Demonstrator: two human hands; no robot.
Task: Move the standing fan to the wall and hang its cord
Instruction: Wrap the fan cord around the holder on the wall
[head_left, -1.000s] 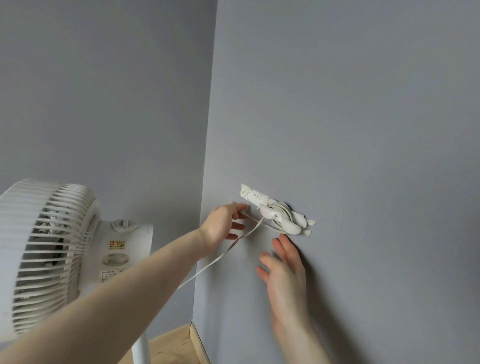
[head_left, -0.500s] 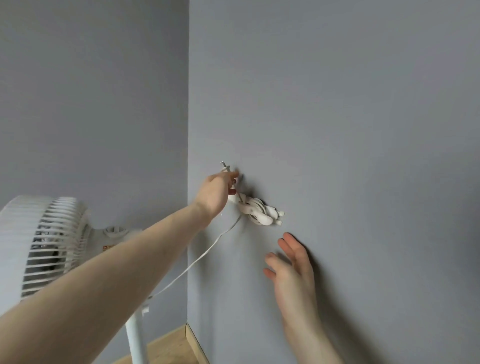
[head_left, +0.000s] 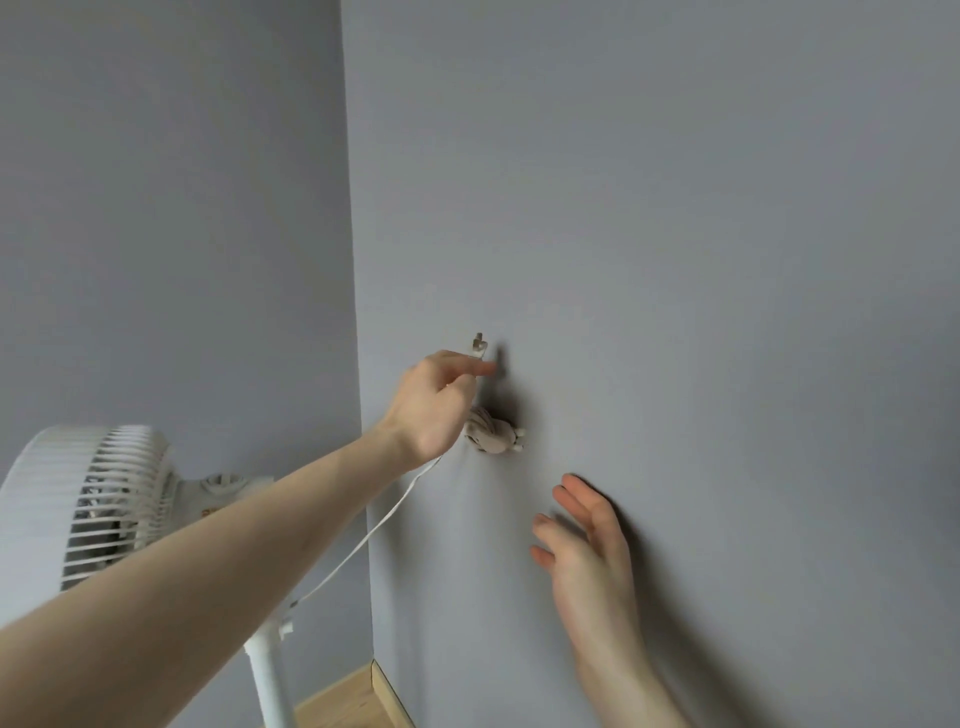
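Grey painted wall (head_left: 675, 260): flat, fills the right and far side; corner at centre-left.

White plastic standing fan (head_left: 88, 499): slatted round head on a slim white pole, at the near left, just beside the corner. Judged top-heavy yet light; best taken by the pole, not the thin grille.

Left hand (head_left: 434, 402): grip pinched shut on the upper end of the cord, held against the wall.

Right hand (head_left: 587, 545): open, fingers spread, empty, low right near the wall.

Thin white flat power cord (head_left: 384, 525): trails from the fan's neck up to the left hand. Soft, limp, light.

Coiled white cord bundle (head_left: 493, 436): hangs below the pinch, apparently touching the wall. Likely loosens if dropped; hold at the wrapped middle.
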